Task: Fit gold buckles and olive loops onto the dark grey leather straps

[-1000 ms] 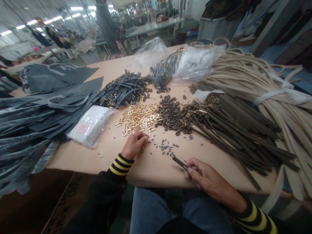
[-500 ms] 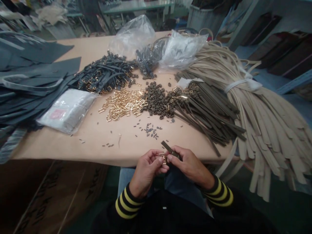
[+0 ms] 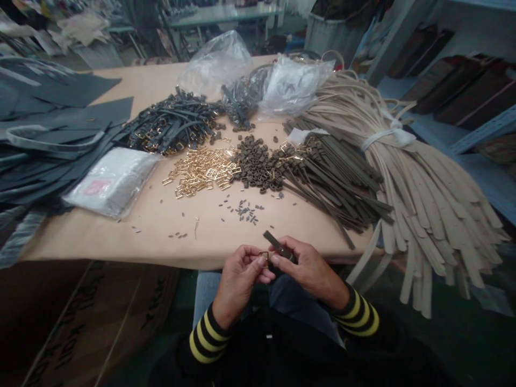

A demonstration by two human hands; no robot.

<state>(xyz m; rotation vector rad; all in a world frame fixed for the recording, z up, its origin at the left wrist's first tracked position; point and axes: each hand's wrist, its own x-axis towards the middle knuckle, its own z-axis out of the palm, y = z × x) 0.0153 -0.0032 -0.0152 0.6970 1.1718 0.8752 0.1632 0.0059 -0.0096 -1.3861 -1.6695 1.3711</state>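
Observation:
At the table's front edge, my left hand pinches a small gold buckle between thumb and fingers. Close beside it, my right hand grips a dark olive strap, whose flat end sticks up toward the upper left. Fingers cover the rest of the strap, and I cannot tell whether it passes through the buckle. Just beyond my hands lie small dark pieces scattered on the table. Behind them are a pile of gold buckles and a heap of dark olive loops.
Dark olive straps and a tied bundle of beige straps lie on the right. Dark grey buckled straps are heaped behind the gold buckles. A white plastic-wrapped packet sits at left, and clear plastic bags at the back.
The camera view has shifted slightly. The buckle in my left hand has turned and looks narrower; both hands stay close together, still holding buckle and strap.

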